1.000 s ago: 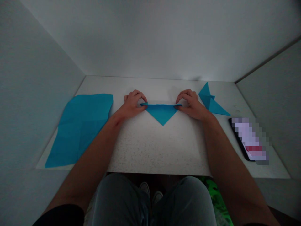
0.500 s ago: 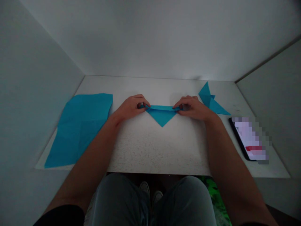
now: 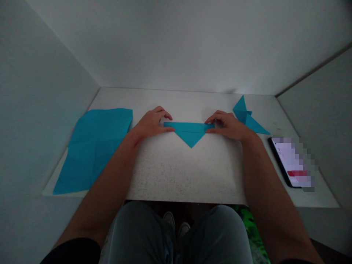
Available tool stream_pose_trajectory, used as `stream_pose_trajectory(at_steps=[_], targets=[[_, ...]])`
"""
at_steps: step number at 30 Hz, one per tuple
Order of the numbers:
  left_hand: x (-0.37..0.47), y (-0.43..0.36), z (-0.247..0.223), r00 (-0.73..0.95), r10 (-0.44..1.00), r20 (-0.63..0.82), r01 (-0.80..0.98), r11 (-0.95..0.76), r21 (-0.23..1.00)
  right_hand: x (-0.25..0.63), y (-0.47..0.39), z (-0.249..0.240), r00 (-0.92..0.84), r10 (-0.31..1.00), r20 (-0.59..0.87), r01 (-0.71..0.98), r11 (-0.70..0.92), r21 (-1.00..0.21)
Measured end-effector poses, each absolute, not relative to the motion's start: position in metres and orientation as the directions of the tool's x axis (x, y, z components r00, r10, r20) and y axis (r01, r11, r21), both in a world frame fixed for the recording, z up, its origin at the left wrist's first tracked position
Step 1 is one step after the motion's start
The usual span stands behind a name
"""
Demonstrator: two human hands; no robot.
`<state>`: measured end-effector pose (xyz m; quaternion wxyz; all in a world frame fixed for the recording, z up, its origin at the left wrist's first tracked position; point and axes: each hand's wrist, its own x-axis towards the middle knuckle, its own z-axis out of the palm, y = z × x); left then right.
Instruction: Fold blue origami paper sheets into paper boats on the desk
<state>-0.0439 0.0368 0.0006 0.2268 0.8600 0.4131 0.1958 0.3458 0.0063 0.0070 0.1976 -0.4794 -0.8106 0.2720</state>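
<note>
A piece of blue origami paper (image 3: pixel 190 136) lies flat on the white table, folded into a straight band along the far side with a point toward me. My left hand (image 3: pixel 155 123) is at the band's left end, thumb and fingers spread apart, the thumb touching its near edge. At the right end, my right hand (image 3: pixel 226 124) grips the band, with fingertips at the far edge and the thumb at the near edge.
Left of my arm lies a large creased blue sheet (image 3: pixel 95 146). A folded blue paper figure (image 3: pixel 246 117) rests beyond my right hand. A phone (image 3: pixel 293 161) with a blurred lit screen lies at the table's right side. White walls (image 3: pixel 187 44) enclose the table (image 3: pixel 187 176).
The folded band now lies flat, where its near edge was raised before. My left fingers have opened and lifted off the left end. My right hand has stayed nearly in place.
</note>
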Motion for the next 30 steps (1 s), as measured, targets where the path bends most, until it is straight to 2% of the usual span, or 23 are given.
stream_pose_trajectory(at_steps=[5, 9, 12, 15, 17, 19, 22, 27, 30], targets=[[-0.043, 0.038, -0.003, 0.563, 0.816, 0.133, 0.612, -0.519, 0.596, 0.346, 0.005, 0.006, -0.429, 0.902, 0.037, 0.706, 0.361, -0.609], [-0.04, 0.037, -0.005, 0.51, 0.851, 0.12, 0.551, -0.431, 0.715, 0.345, 0.002, 0.007, -0.402, 0.915, 0.025, 0.645, 0.302, -0.702], [-0.037, 0.035, -0.001, 0.414, 0.853, 0.317, 0.489, -0.502, 0.714, 0.345, 0.002, 0.01, -0.3, 0.929, 0.218, 0.592, 0.36, -0.721], [-0.033, 0.031, 0.007, 0.332, 0.781, 0.529, 0.474, -0.623, 0.622, 0.345, 0.002, 0.014, -0.187, 0.889, 0.419, 0.607, 0.44, -0.662], [-0.031, 0.028, 0.011, 0.313, 0.724, 0.614, 0.46, -0.682, 0.569, 0.345, 0.002, 0.017, -0.15, 0.846, 0.511, 0.613, 0.485, -0.624], [-0.03, 0.027, 0.012, 0.332, 0.699, 0.634, 0.449, -0.708, 0.545, 0.346, 0.003, 0.018, -0.145, 0.813, 0.564, 0.616, 0.52, -0.592], [-0.033, 0.03, 0.007, 0.432, 0.727, 0.535, 0.501, -0.686, 0.528, 0.349, 0.003, 0.015, -0.221, 0.836, 0.502, 0.647, 0.511, -0.566], [-0.036, 0.035, -0.003, 0.511, 0.828, 0.23, 0.686, -0.554, 0.471, 0.357, 0.006, 0.006, -0.381, 0.908, 0.174, 0.704, 0.407, -0.582], [-0.036, 0.033, -0.004, 0.505, 0.844, 0.183, 0.702, -0.524, 0.481, 0.359, 0.007, 0.005, -0.407, 0.904, 0.136, 0.698, 0.403, -0.592]])
